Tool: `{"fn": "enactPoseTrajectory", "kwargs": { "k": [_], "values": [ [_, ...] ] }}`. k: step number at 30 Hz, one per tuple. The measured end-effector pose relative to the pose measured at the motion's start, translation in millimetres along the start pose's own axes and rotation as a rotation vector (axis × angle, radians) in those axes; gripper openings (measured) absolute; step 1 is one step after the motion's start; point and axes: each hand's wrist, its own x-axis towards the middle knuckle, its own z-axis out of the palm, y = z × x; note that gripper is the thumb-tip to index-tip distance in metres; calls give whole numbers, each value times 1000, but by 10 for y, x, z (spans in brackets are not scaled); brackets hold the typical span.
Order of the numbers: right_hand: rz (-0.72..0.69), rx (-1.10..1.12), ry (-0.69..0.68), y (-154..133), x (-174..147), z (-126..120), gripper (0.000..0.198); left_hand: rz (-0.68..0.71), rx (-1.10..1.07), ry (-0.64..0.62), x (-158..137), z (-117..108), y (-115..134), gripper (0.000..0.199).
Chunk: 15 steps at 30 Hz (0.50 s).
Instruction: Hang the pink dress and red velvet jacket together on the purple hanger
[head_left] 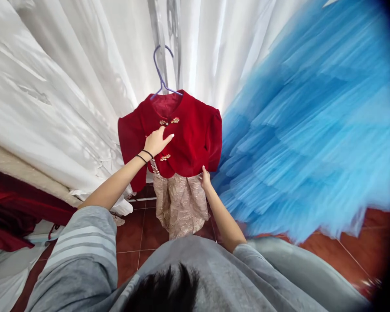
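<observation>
A red velvet jacket (195, 130) with jewelled clasps hangs from a purple hanger (162, 82), over a shiny beige-pink skirt (182, 199). My left hand (156, 141) is closed on the jacket's front, between the upper clasp (169, 121) and the lower clasp (165, 157). Its thumb points to the right and its fingertips are partly hidden. At the jacket's lower right hem, my right hand (205, 177) pinches the edge, thumb in front and the other fingers mostly out of sight behind the cloth.
White gowns (84, 86) hang behind and to the left. A wide blue tulle dress (299, 130) fills the right side. Dark red cloth (19, 203) lies at the lower left. Red-brown tiles (130, 234) cover the floor, and a grey rounded surface (299, 264) stands at the lower right.
</observation>
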Motion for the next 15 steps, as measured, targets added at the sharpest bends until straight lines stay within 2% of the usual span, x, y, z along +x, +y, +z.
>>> {"fn": "enactPoseTrajectory", "kwargs": {
  "k": [2, 5, 9, 12, 15],
  "values": [
    [89, 129, 4, 58, 0, 69, 31, -1, -66, 37, 84, 30, -55, 35],
    [186, 317, 47, 150, -50, 108, 25, -14, -128, 128, 180, 23, -270, 31],
    [313, 529, 54, 291, -144, 51, 14, -22, -181, 65, 216, 36, -457, 24],
    [373, 678, 49, 318, -124, 14, 7, 45, -285, 106, 231, 35, -332, 20],
    [408, 778, 63, 306, -49, 42, 13, 125, -355, 141, 291, 4, -106, 29]
  ]
}}
